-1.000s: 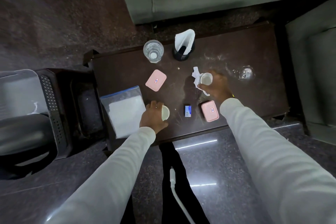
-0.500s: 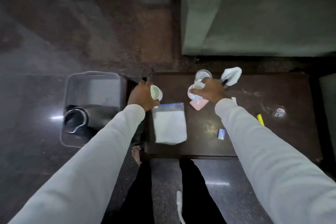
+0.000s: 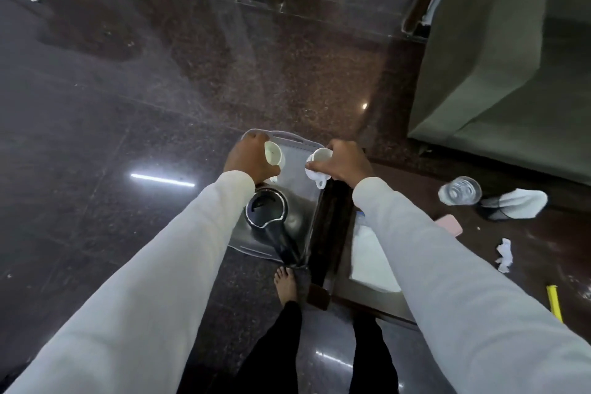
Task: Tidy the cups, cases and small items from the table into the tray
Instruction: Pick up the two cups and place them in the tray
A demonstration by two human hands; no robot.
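Both hands hover over the grey tray (image 3: 281,136), the left hand (image 3: 248,160) gripping one white cup (image 3: 273,153) and the right hand (image 3: 347,163) another cup (image 3: 319,160), neither set down yet. By my judgement the tidying has barely begun: a glass (image 3: 460,191), a pink case (image 3: 450,224) and a yellow marker (image 3: 554,302) wait on the counter (image 3: 543,253).

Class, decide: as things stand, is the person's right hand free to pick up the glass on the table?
Probably not yet: the right hand already grips a white cup over the tray, while the glass stands apart on the table.
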